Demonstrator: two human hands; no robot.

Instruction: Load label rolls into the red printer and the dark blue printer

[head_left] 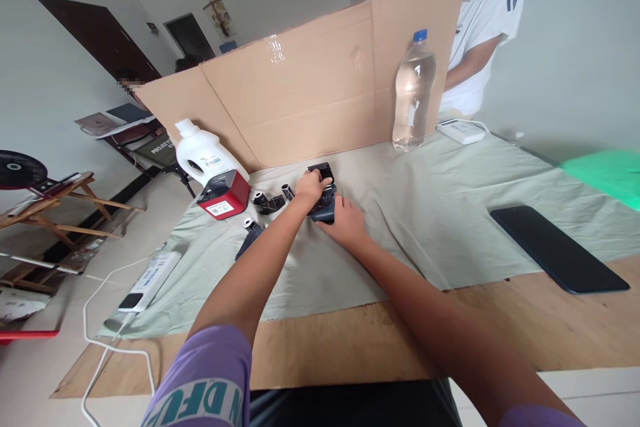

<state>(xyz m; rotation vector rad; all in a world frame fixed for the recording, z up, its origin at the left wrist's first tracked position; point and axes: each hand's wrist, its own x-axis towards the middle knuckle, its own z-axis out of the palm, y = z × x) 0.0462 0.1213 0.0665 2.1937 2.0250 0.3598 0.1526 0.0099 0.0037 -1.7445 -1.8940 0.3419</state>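
Observation:
Near the table's middle lies a small dark device (325, 214) with what looks like a raised black flap (320, 169); its kind is not clear. My left hand (309, 188) closes on its upper part, fingers bent near the flap. From the right side my right hand (346, 221) grips the device's body, thumb along the near edge. Between my hands some dark glossy film shows, partly covered by my fingers. Just left of them lie a roll of dark film (270, 203), a small dark cylinder (287, 191) and another roll with a dark strip (250, 237).
A red and black box (226, 195) and a white detergent bottle (207, 155) stand at the left. Behind is an upright cardboard sheet (300, 93), with a water bottle (414, 97) before it. A phone (557, 248) and power strip (150, 281) lie nearer. A person stands beyond, right.

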